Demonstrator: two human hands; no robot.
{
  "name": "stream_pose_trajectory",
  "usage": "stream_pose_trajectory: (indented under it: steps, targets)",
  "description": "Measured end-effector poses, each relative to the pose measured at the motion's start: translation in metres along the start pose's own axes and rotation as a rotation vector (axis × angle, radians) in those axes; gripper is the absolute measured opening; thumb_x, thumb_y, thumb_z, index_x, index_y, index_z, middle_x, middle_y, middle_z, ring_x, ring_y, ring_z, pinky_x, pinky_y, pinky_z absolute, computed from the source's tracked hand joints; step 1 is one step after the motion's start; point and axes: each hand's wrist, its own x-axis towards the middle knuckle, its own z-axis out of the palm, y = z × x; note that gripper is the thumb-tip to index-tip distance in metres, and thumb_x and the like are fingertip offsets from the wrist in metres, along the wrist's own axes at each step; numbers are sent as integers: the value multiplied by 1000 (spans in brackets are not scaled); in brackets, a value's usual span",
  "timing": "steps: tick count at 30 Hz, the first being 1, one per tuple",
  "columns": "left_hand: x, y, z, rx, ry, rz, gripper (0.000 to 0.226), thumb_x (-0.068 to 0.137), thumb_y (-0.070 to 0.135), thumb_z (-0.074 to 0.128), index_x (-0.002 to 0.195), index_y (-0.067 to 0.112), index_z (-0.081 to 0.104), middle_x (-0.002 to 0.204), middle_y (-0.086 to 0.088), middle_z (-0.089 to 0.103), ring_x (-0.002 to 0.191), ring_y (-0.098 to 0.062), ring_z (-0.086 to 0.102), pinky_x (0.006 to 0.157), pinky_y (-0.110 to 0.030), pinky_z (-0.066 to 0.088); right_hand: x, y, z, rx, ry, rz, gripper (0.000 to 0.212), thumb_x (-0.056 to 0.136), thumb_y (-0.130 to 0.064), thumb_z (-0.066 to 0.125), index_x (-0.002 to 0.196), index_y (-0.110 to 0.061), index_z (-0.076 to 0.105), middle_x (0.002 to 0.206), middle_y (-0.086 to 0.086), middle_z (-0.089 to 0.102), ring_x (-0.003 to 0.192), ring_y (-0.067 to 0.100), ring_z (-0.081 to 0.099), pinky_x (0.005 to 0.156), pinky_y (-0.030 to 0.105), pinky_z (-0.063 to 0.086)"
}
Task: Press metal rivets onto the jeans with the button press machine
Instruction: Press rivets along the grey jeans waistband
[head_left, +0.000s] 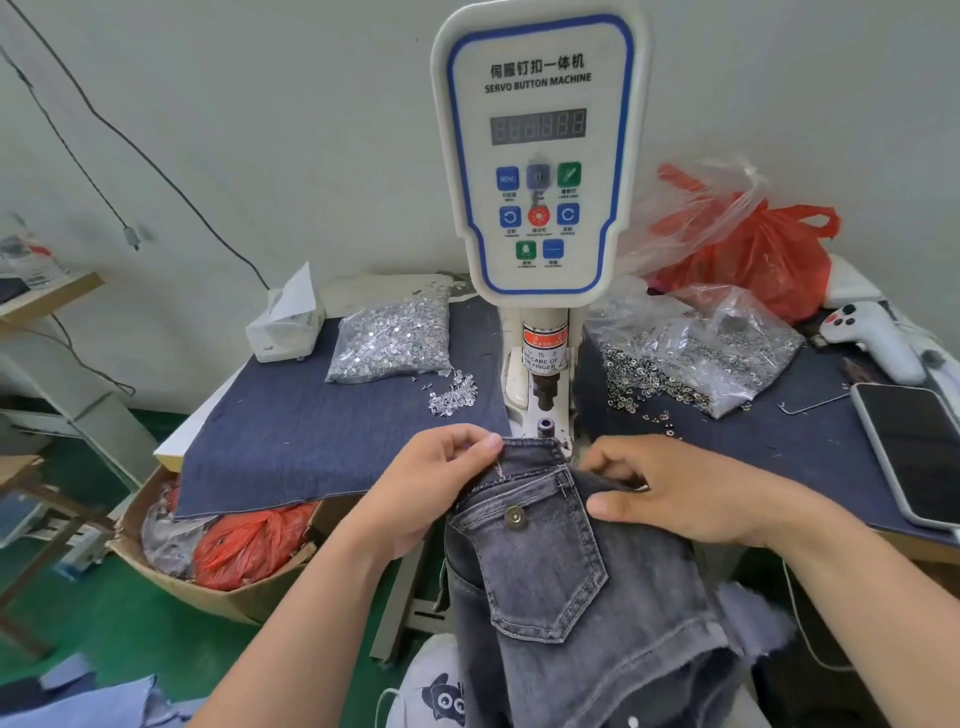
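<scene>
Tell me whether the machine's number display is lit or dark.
Dark. The display on the servo button machine shows only dim grey segments, with no glowing digits. Whether the machine itself has power cannot be told.

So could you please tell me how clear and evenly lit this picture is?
Head view: soft, even light, no harsh shadows; wide-angle bending curves the table edges; the machine's display reads blurred; the plastic bags show slight glare.

button press machine (537, 156) panel – "servo button machine", "menu"
</scene>
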Motion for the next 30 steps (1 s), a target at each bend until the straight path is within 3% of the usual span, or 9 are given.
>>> stream_pose_trajectory:
  steps: [3,8,11,15,18,22,25,27,30]
  targets:
    - [-1,-8,1,-32,74,32,21,101,43,67,116,28,69,112,-11,77,103,-26,73,91,-39,57,-2,5,0,154,2,-16,13,103,-17,60,116,-16,58,107,-4,78,106,17,71,94,30,52]
    - [-7,-13,5,303,-66,143,75,78,53,89,139,48,46,121,15,70,112,-8,72,96,-29,58,-1,12,3,266,20,50,23,103,-12,60,124,-18,55,112,-3,77,107,14,70,99,37,54]
    - [-7,-10,7,403,-2,224,52,76,33,95,117,43,64,113,18,75,104,-3,72,93,-27,56,-5,9,3,188,-48,77,51,94,-45,68,139,-41,45,111,-20,70,110,6,63,104,34,50]
    - [-16,-8,8,276,-25,361,36,77,18,93,97,33,67,97,7,76,87,-10,71,80,-20,53,-4,1,7,267,-90,228,59,91,-76,32,140,-51,53,113,-19,69,96,9,60,88,26,49]
    - [-18,-1,11,217,-78,390,35,76,11,92,80,31,63,94,4,71,83,-12,65,79,-24,52,2,-6,11,136,-107,247,48,99,-68,33,133,-48,62,127,-32,63,119,-6,54,107,26,40]
    - [-17,0,9,259,-128,420,38,76,2,92,70,25,63,94,3,69,83,-12,66,79,-23,51,4,-7,4,108,-136,231,18,101,-36,61,101,-23,74,84,-16,69,83,4,60,81,24,43]
    - [-19,-3,7,266,-143,353,31,79,12,93,77,23,63,95,1,70,81,-13,65,77,-26,52,3,-5,0,321,-40,194,22,95,-22,72,106,-4,65,94,3,70,90,14,63,94,39,51]
    - [-21,-1,4,203,-155,253,26,81,27,92,87,25,66,94,-2,72,81,-13,65,76,-27,52,1,-7,2,354,-26,177,22,98,-22,69,105,-3,61,100,11,67,93,18,60,107,52,47]
    - [-24,0,-1,219,-201,168,26,87,45,85,95,24,71,92,0,75,84,-13,69,78,-26,54,0,-11,3,101,30,102,16,100,-30,65,98,-16,57,103,9,60,92,21,56,102,52,46]
